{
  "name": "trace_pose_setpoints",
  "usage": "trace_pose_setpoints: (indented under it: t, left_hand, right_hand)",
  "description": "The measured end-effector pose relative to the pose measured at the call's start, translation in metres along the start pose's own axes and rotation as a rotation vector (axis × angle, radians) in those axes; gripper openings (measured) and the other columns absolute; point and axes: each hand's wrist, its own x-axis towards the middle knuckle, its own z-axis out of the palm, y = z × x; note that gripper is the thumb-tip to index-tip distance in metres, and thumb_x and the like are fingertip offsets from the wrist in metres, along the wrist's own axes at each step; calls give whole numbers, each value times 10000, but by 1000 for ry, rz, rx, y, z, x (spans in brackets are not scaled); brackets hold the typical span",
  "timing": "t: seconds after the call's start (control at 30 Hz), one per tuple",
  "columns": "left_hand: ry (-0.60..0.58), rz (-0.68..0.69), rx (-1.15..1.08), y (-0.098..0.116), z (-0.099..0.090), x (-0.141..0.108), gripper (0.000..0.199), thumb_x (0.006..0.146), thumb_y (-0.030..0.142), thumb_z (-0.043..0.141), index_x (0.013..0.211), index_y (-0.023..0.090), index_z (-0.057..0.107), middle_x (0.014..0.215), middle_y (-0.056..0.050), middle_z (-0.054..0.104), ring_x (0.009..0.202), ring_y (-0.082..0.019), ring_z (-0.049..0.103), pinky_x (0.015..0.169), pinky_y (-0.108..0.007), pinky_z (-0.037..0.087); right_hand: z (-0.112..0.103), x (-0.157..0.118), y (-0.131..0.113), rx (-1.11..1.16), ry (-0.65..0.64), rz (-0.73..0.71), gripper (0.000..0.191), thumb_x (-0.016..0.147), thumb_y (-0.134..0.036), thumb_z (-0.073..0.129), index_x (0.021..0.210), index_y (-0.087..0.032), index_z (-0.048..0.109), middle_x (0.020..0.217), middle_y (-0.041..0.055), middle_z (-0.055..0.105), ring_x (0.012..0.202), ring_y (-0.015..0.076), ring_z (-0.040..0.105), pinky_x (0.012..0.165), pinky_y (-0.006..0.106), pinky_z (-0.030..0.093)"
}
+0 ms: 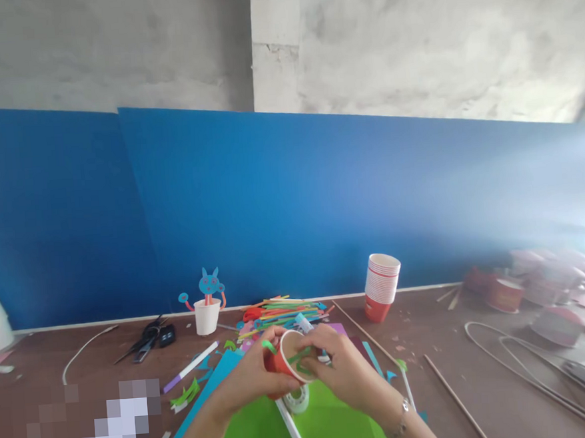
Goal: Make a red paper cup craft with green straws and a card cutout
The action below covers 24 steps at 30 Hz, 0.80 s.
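My left hand [267,367] is wrapped round a red paper cup [278,361], which is tilted so its white rim faces me and to the right. A green strip [268,345] sticks out at the cup's left side. The fingers of my right hand [335,356] are pinched at the cup's mouth on a green strip [302,356] that runs inside it. Below the cup lie a roll of tape [298,400] and a white marker with a red end [289,425], both on green paper [307,431].
Behind my hands lies a pile of coloured sticks [289,307]. A white cup with a blue paper figure [208,316] stands left, near scissors [150,336] and a purple-capped marker [190,367]. Stacked paper cups [381,286], a wooden stick [455,398] and a cable [528,376] are right.
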Motion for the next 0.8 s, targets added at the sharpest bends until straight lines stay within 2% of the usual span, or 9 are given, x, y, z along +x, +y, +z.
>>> trace_pose_setpoints:
  t: [0.13, 0.2, 0.27, 0.33, 0.4, 0.5, 0.57, 0.67, 0.8]
  left_hand:
    - [193, 73, -47, 1, 0, 4, 599, 547, 335, 851, 1067, 206, 583, 996, -50, 675, 868, -208, 632, 784, -305, 471]
    - [299, 84, -122, -2, 1, 7, 609, 566, 386, 841, 1088, 200, 590, 1032, -77, 684, 906, -231, 638, 817, -330, 479]
    - [375, 90, -224, -5, 4, 9, 592, 582, 411, 832, 1081, 193, 600, 1034, -88, 692, 944, -251, 641, 832, -343, 489]
    - [426, 108, -328, -7, 9, 11, 571, 602, 417, 823, 1085, 199, 609, 1041, -83, 696, 997, -266, 635, 851, -346, 495]
    - [439, 129, -401, -8, 14, 12, 567, 626, 422, 809, 1114, 211, 612, 1039, -76, 700, 1011, -273, 639, 857, -351, 501]
    - [397, 125, -406, -10, 16, 12, 543, 649, 410, 798, 1117, 199, 622, 977, -86, 716, 957, -279, 663, 842, -372, 511]
    - [364, 124, -353, -12, 13, 13, 527, 633, 398, 809, 1083, 182, 640, 956, -97, 721, 930, -283, 667, 837, -385, 512]
    - [367, 148, -212, -16, 1, 16, 573, 562, 350, 846, 1075, 183, 654, 986, -96, 722, 932, -283, 655, 838, -382, 503]
    - [472, 148, -36, -17, -24, 19, 563, 553, 285, 835, 1077, 188, 656, 959, -74, 738, 889, -275, 659, 791, -357, 495]
  right_hand:
    - [-12, -1, 2, 3, 288, -28, 423, 814, -263, 579, 1235, -244, 546, 1228, 94, 579, 1155, 268, 502, 985, 419, 396]
    - [-12, -1, 8, 62, 430, 77, 425, 861, -356, 532, 1263, -224, 499, 1261, 120, 551, 1172, 270, 500, 983, 422, 411]
    - [-6, 2, 17, 151, 474, 212, 531, 854, -424, 538, 1322, -201, 425, 1285, 144, 533, 1171, 278, 511, 962, 420, 438]
    - [5, 5, 25, 254, 413, 336, 727, 796, -460, 617, 1398, -174, 325, 1331, 162, 508, 1189, 291, 509, 968, 421, 438]
    - [20, 7, 29, 385, 231, 383, 798, 714, -458, 708, 1371, -153, 373, 1264, 154, 573, 1146, 295, 548, 919, 394, 469]
    - [41, 9, 30, 453, -12, 335, 554, 664, -368, 756, 1144, -155, 582, 1035, 90, 689, 951, 263, 629, 796, 345, 499]
    - [51, 10, 28, 408, -26, 330, 397, 667, -318, 747, 1014, -157, 637, 919, 58, 706, 818, 225, 632, 706, 311, 491]
    - [59, 10, 29, 383, -7, 317, 333, 690, -307, 722, 978, -157, 647, 892, 51, 697, 735, 195, 617, 632, 286, 476]
    - [56, 11, 35, 205, 19, 275, 482, 739, -342, 683, 1178, -167, 591, 1065, 97, 671, 925, 249, 620, 745, 325, 484]
